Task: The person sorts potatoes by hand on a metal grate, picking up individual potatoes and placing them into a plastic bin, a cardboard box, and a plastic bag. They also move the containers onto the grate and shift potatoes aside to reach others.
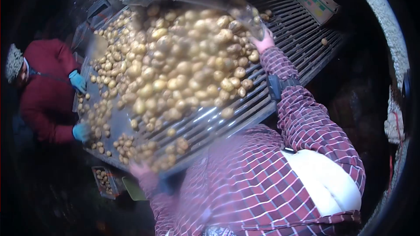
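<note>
Head view: potatoes (183,70) heap on slatted table (297,30), dark room; left hand (140,170) and right hand (264,41) grip unclear.

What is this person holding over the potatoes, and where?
A clear plastic sheet or bag over the potatoes, it seems. The right hand grips its far edge; the left hand, blurred, is at its near edge.
</note>
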### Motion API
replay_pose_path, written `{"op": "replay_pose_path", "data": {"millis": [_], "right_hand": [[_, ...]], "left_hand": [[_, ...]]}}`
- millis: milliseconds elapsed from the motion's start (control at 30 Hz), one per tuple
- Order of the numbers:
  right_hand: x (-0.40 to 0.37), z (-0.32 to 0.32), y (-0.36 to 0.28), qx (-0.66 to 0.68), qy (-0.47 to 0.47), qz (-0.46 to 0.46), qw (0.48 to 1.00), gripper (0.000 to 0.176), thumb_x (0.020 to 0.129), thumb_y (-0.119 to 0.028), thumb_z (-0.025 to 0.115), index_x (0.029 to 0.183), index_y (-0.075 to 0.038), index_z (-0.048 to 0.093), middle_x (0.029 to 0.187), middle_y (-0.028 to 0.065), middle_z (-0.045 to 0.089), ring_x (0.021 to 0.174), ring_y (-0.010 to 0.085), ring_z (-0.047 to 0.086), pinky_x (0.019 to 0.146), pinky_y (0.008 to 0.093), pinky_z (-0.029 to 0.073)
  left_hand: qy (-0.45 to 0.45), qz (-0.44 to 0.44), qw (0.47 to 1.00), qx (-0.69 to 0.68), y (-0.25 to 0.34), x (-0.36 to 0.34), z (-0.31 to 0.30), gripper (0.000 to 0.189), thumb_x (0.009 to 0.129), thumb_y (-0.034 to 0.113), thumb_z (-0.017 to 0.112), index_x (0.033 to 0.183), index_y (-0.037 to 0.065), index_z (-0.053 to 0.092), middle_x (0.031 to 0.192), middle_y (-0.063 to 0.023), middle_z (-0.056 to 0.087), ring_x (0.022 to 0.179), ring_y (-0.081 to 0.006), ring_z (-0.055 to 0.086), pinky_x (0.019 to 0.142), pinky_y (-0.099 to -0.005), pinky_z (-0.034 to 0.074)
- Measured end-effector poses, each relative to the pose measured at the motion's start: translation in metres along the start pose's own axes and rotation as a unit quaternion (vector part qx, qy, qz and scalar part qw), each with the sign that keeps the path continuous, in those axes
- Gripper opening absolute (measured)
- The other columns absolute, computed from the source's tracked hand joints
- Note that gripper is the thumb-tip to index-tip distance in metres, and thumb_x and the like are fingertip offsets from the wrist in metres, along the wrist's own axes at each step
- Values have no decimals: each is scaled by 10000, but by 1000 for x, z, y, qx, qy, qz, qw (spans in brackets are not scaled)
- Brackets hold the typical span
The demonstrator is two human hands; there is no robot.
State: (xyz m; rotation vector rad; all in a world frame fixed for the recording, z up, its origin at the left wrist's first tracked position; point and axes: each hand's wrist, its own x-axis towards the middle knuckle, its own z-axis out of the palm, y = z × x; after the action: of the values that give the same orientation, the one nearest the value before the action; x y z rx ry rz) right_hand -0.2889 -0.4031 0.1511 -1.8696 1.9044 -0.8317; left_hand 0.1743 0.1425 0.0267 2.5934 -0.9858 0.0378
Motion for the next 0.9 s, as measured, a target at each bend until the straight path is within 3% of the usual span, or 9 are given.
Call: {"op": "replay_pose_path", "data": {"millis": [133,333,433,467,500,667,767,800,900], "right_hand": [[64,5,-39,-161,-53,6,985,1186,626,-553,808,1511,-132,138,1544,166,143,1404,343,229,1147,410,267],[154,36,-108,-215,-61,57,973,953,699,-489,755,1436,-123,273,1448,166,285,1335,337,323,1106,411,311],[159,47,-114,-199,-71,44,976,839,736,-457,728,1399,-119,341,1400,167,356,1300,334,370,1086,411,333],[159,45,-112,-187,-76,40,979,802,748,-447,719,1387,-118,363,1384,167,380,1289,333,386,1079,411,341],[157,42,-109,-172,-81,33,981,765,760,-436,710,1375,-116,386,1368,167,404,1277,332,401,1073,411,348],[108,21,-94,15,-162,-18,986,587,821,-383,665,1313,-109,498,1288,167,522,1220,328,480,1039,412,385],[37,27,-119,188,-384,-24,904,491,858,-351,638,1276,-105,566,1240,167,593,1185,325,527,1018,412,408],[7,18,-151,99,-375,-116,914,296,843,-259,634,1077,-85,685,1059,132,683,1012,309,621,926,375,472],[-39,19,-182,74,-424,-249,868,468,808,-305,652,1181,-25,620,1204,183,618,1126,306,578,980,375,445]], "left_hand": [[-18,-102,995,16,25,7,-13,499,769,175,694,1211,-15,560,1182,-242,567,1112,-395,533,967,-456,423],[49,-197,940,-274,41,32,29,493,847,79,655,1298,-21,481,1258,-167,546,1145,-266,529,1010,-363,408],[-7,-213,907,-362,183,81,-42,425,893,35,602,1293,-30,475,1273,-154,535,1152,-226,518,1015,-343,398],[-31,-281,836,-470,249,83,-83,427,891,32,603,1295,-23,476,1273,-150,535,1161,-235,512,1017,-348,396],[-16,-125,920,-371,216,88,-35,415,896,38,597,1292,-16,486,1266,-143,539,1166,-233,508,1023,-348,390],[-94,-7,884,-458,272,100,-6,457,864,43,620,1301,-6,493,1243,-146,559,1157,-226,526,1022,-339,394],[-118,25,868,-482,275,85,6,464,863,63,639,1293,-25,489,1206,-140,578,1096,-214,552,982,-328,425],[-138,6,871,-471,272,81,6,462,866,69,642,1291,-26,489,1201,-140,580,1091,-213,554,978,-328,428],[-162,-29,871,-462,248,64,11,445,879,78,637,1284,-34,489,1203,-140,578,1095,-211,551,976,-327,430]]}}
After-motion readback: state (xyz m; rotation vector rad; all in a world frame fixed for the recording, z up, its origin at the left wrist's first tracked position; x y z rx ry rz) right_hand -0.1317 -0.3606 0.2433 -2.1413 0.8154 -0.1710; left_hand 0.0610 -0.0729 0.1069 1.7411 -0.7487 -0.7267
